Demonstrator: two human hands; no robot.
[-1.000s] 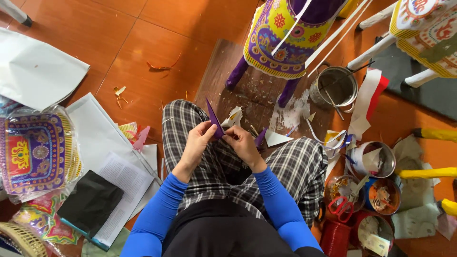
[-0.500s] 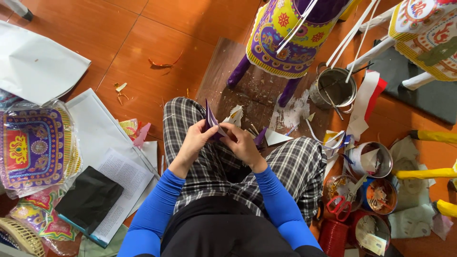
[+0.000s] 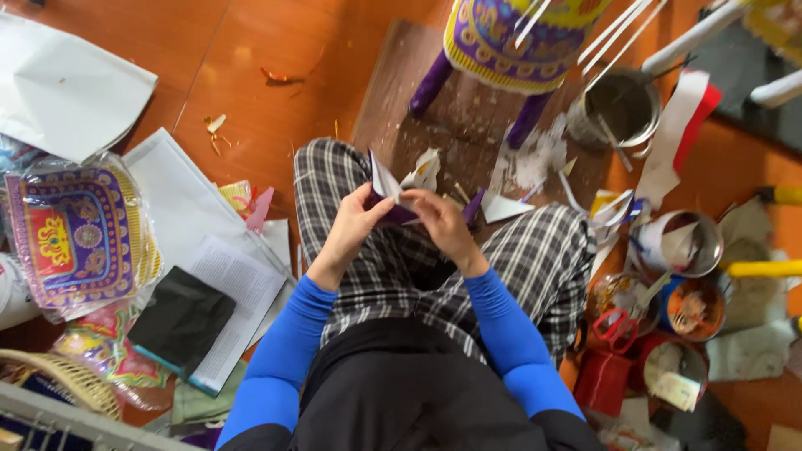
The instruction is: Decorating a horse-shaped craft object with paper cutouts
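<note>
The folded purple paper piece (image 3: 389, 194), white on its inner face, was held up over the person's lap, above the checked trousers (image 3: 535, 259), between both hands. Its pointed upper flap stood above the left hand (image 3: 355, 230), whose thumb and fingers were closed on the lower left edge of the piece in a pinch. The right hand (image 3: 443, 224) met it from the other side, fingers curled and pinching the right edge, so the paper lay between the two sets of fingertips with most of its lower part hidden behind them. Both forearms wore blue sleeves (image 3: 284, 351).

Just beyond the hands, on a brown board (image 3: 418, 92) on the orange floor, stood a purple and yellow patterned paper figure (image 3: 501, 42) on purple legs, with white scraps (image 3: 535, 159) about it. To the right sat a metal pot (image 3: 620, 108), several small tins (image 3: 681, 242) and red-handled scissors (image 3: 616, 326). To the left lay white sheets (image 3: 63, 88), a wrapped stack of purple patterned paper (image 3: 75, 230), a dark booklet (image 3: 180, 321) and a woven basket (image 3: 58, 380).
</note>
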